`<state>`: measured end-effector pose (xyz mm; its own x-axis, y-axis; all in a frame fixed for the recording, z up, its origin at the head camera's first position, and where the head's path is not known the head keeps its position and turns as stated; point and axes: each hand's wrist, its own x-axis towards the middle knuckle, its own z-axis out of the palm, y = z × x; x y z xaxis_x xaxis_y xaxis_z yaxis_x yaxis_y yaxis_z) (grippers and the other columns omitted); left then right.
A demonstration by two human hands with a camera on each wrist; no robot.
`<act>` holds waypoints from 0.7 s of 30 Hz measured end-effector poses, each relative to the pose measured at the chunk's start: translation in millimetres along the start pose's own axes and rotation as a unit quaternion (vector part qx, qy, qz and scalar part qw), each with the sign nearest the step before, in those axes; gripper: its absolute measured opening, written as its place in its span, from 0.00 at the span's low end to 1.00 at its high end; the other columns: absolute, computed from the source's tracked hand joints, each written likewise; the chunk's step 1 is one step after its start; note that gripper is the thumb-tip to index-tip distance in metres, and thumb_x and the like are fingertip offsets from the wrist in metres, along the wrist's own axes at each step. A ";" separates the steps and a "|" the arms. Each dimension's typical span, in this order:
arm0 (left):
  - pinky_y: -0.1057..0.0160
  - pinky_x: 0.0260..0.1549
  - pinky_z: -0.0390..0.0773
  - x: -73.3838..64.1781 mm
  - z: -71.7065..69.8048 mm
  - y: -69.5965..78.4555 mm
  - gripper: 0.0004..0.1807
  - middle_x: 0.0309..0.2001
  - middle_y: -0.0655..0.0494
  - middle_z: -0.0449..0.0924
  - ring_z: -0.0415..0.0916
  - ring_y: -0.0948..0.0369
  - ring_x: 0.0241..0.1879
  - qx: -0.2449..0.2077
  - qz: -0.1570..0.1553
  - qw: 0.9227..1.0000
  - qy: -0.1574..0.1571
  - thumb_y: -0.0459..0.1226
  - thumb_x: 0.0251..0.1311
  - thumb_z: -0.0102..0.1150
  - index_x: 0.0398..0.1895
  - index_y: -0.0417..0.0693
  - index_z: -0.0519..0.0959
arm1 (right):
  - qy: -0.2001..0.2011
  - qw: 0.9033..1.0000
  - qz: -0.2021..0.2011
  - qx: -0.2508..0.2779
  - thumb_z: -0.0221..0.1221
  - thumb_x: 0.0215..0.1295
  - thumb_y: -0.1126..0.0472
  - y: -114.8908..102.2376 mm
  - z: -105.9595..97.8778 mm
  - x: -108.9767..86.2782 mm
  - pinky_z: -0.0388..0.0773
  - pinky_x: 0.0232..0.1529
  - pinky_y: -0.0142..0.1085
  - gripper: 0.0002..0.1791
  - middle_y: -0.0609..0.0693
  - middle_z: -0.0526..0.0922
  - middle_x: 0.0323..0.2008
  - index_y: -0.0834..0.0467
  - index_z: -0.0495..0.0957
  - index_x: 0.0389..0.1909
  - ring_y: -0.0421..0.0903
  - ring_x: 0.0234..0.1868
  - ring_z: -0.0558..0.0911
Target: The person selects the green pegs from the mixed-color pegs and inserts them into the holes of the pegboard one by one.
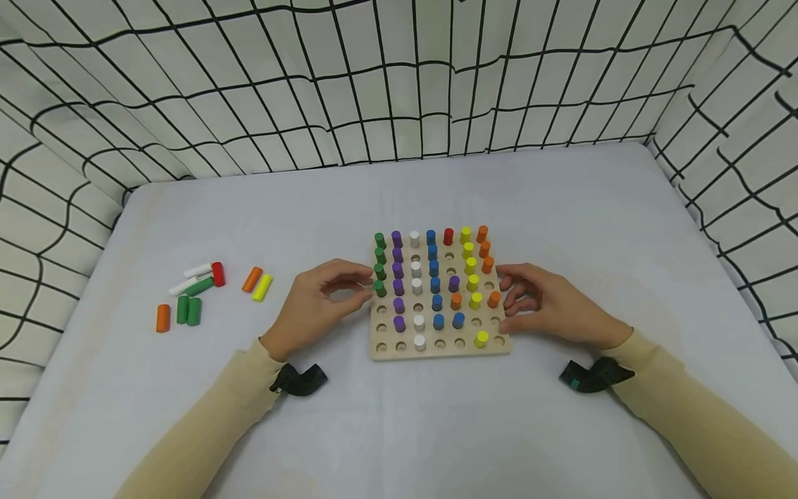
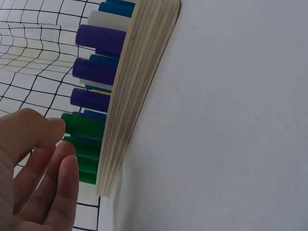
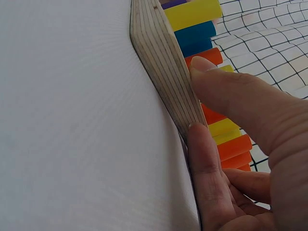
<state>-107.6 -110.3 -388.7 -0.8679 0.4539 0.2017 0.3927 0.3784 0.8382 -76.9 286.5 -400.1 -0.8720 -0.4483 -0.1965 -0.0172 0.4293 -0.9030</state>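
A wooden pegboard [image 1: 391, 336] lies on the white table, with upright colored pegs standing in its holes. My left hand [image 1: 318, 298] is at the board's left edge, its thumb and fingertips pinching the nearest green peg [image 2: 86, 126], which stands in the left column. Other green pegs [image 1: 379, 255] stand behind it in that column. On the right side, my right hand [image 1: 542, 305] holds the board's edge, thumb [image 3: 204, 72] over the top and a finger [image 3: 204, 149] against the layered side. Columns of purple pegs [image 1: 398, 305], blue pegs [image 1: 436, 301] and yellow pegs [image 1: 471, 266] fill the board partly.
Loose pegs lie left of the board: an orange peg [image 1: 252, 279] beside a yellow peg [image 1: 262, 287], a red peg [image 1: 217, 274], white pegs [image 1: 198, 270], green pegs [image 1: 194, 311] and another orange peg [image 1: 163, 318]. Black grid netting [image 1: 386, 76] surrounds the table's far and side edges.
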 end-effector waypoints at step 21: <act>0.78 0.51 0.83 -20.3 -67.1 0.6 0.25 0.50 0.67 0.86 0.85 0.71 0.48 0.039 -0.018 0.997 0.071 0.24 0.57 0.72 0.58 0.44 0.82 | -0.001 1.000 0.014 -0.007 0.79 0.54 0.56 2.2 0.8 2.2 0.85 0.52 0.25 0.52 0.54 0.74 0.57 0.60 0.61 0.76 0.41 0.47 0.83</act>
<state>-110.1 -173.4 -358.2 -0.9142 0.3219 0.2461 0.3777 0.4570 0.8053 -78.5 285.8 -402.8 -0.8716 -0.4366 -0.2230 0.0008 0.4536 -0.8912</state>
